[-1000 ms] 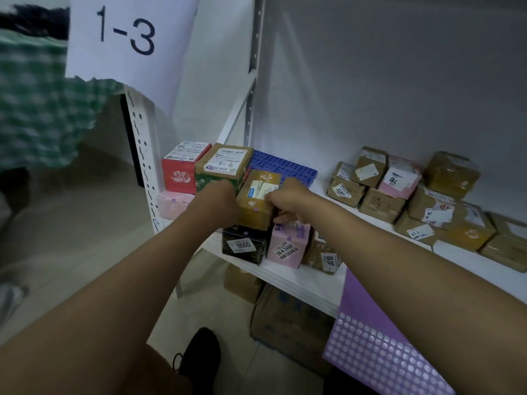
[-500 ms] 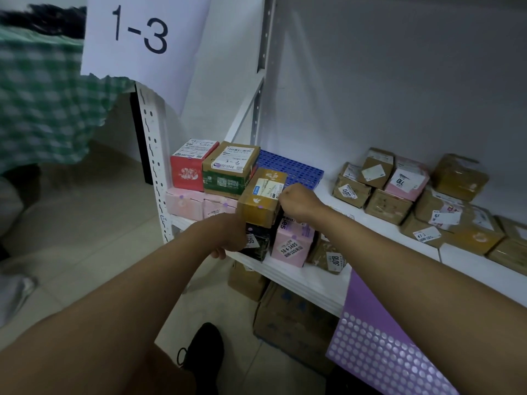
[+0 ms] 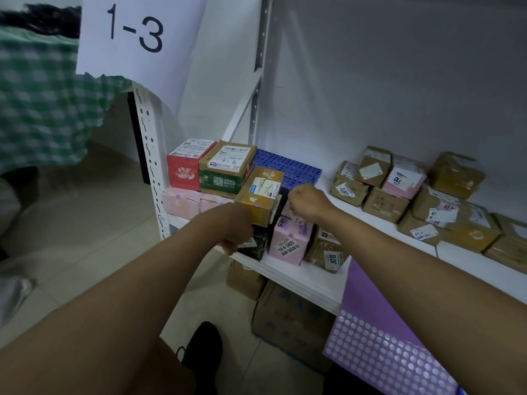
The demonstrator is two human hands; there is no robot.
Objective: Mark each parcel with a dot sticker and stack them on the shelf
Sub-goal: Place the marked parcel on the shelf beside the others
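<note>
While the yellow-brown parcel (image 3: pixel 261 195) sits atop the stack on the shelf (image 3: pixel 308 280), tilted, long axis running away from the person, the left hand (image 3: pixel 236 230) below its near end seems clenched, fingers hidden; the right hand (image 3: pixel 306 199), just beside it, is fisted empty.

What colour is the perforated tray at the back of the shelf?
Blue, seen in the head view: the perforated tray.

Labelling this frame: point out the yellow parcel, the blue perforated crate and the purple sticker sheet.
yellow parcel (image 3: pixel 263 192), head view, top face label.
blue perforated crate (image 3: pixel 293 169), head view, top surface.
purple sticker sheet (image 3: pixel 379 346), head view, dotted area.
</note>
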